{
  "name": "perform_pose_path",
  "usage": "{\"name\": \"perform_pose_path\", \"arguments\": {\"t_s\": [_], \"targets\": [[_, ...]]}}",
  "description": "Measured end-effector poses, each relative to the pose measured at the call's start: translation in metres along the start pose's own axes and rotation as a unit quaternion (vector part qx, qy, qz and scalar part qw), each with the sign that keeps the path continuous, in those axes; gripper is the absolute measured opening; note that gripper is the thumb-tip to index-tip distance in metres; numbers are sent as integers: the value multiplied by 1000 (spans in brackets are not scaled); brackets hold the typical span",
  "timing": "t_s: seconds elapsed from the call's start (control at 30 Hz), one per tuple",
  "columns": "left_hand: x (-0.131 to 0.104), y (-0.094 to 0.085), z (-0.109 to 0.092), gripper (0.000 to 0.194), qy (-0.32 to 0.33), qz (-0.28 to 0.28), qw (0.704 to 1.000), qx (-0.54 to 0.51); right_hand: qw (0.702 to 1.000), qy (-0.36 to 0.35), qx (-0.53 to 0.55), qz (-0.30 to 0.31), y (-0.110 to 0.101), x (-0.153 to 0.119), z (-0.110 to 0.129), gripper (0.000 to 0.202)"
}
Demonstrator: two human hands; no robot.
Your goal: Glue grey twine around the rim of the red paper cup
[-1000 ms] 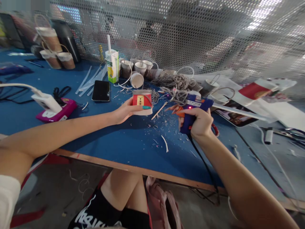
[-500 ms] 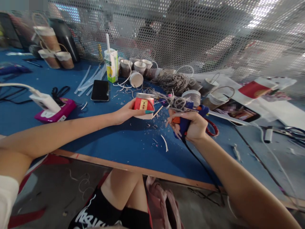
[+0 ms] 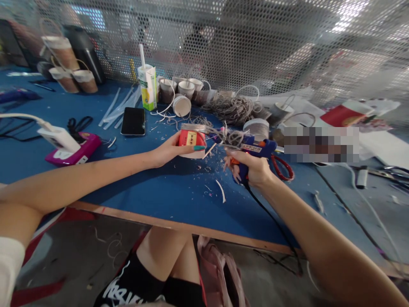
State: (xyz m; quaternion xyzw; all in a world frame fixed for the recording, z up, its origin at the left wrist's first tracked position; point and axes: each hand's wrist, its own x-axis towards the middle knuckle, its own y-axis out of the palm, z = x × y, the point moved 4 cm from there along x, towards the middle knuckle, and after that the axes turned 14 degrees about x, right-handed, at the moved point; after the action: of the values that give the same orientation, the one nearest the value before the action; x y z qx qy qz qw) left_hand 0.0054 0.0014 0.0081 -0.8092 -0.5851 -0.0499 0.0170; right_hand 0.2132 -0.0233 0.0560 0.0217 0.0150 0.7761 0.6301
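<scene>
My left hand (image 3: 166,150) is wrapped round a red paper cup (image 3: 191,138) with a yellow label. The cup lies tilted, with grey cord round one end. In my right hand (image 3: 257,168) is a blue hot glue gun (image 3: 260,148) with an orange trigger, its front pointing left at the cup. A loose tangle of grey cord (image 3: 234,138) covers the gun's front, so I cannot tell whether the nozzle touches the cup. The gun's black cable runs down over the table edge.
Cord-wrapped cups (image 3: 186,88), a cord bundle (image 3: 234,110) and a drink carton (image 3: 147,87) stand along the mesh screen. Left are a phone (image 3: 133,121), clear glue sticks (image 3: 110,106) and a magenta power strip (image 3: 81,149). Scissors (image 3: 393,174) lie right. Scraps litter the blue table (image 3: 179,192).
The glue gun has turned slightly and shows more of its blue body, and my right hand has shifted a little left. My left hand keeps its hold on the cup.
</scene>
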Motion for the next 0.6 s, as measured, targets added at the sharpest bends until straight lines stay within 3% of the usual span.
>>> {"name": "perform_pose_path", "arguments": {"t_s": [0.6], "targets": [[0, -1, 1, 62, -1, 2, 1000, 4, 1000, -9, -6, -10, 2, 1, 2, 37]]}}
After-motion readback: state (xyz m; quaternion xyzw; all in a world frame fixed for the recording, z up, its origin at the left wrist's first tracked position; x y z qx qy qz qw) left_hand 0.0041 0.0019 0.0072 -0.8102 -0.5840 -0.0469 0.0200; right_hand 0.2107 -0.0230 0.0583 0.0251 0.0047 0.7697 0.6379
